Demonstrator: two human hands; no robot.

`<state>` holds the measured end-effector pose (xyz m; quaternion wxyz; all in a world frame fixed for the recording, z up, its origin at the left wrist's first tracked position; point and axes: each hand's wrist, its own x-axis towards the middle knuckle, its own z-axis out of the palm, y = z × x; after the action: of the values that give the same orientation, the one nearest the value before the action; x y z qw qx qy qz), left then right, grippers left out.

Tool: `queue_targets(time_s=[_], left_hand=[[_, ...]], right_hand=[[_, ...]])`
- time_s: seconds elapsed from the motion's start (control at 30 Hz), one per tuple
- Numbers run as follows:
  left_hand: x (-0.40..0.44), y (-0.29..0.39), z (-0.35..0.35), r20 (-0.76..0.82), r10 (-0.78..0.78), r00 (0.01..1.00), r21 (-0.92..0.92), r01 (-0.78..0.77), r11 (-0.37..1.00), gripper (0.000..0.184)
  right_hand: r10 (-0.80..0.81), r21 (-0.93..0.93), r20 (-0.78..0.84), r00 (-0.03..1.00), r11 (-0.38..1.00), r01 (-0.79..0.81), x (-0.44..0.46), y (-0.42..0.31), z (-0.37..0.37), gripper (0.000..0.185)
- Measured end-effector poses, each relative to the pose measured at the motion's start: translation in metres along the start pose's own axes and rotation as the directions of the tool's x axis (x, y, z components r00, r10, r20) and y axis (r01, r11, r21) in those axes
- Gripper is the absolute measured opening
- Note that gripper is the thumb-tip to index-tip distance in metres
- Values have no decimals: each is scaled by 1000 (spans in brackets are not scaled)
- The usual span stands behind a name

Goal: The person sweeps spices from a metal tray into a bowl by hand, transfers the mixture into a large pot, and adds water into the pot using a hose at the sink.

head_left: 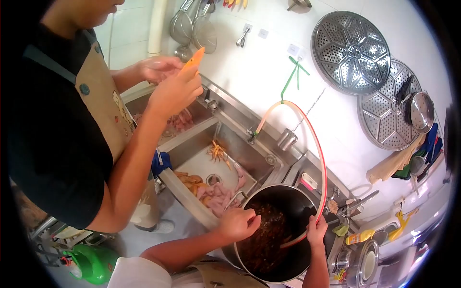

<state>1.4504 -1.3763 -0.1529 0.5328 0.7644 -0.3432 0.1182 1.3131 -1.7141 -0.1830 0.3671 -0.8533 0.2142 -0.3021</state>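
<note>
A large dark-lined pot (307, 204) holds dark reddish-brown liquid with many small bits in it. My right hand (316, 230) is closed round a pinkish clear hose (322, 165) at the pot's right side, and the hose's lower end dips into the liquid. My left hand (239, 224) hangs over the pot's left rim with its fingers curled closed. What it holds, if anything, is hidden. The hose arches up from a tap fitting, and a green tie (289, 79) hangs it from the wall.
Left of the pot, a steel sink (192, 149) contains pale raw meat (221, 198) and yellowish chicken feet (217, 151). Beside it stands a co-worker in an apron (103, 91), holding an orange object (193, 61). Perforated steel discs (352, 53) hang on the wall. A green container (91, 264) stands on the floor.
</note>
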Motion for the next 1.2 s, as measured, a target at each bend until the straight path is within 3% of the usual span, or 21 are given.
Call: queue_targets(time_s=[0.37,0.57,1.2], left_hand=[[-2,0,-1,59,-51,997,11,51,999,32],[-2,-3,3,-24,2,1000,4,-2,1000,31],[-4,-4,4,-21,9,1000,16,-9,1000,32]], right_hand=[[0,-8,-18,1000,1000,0,-2,-18,1,22],[-17,5,-15,1000,1000,17,-1,-10,1,23],[17,16,-21,1000,1000,-16,-3,-19,1,22]])
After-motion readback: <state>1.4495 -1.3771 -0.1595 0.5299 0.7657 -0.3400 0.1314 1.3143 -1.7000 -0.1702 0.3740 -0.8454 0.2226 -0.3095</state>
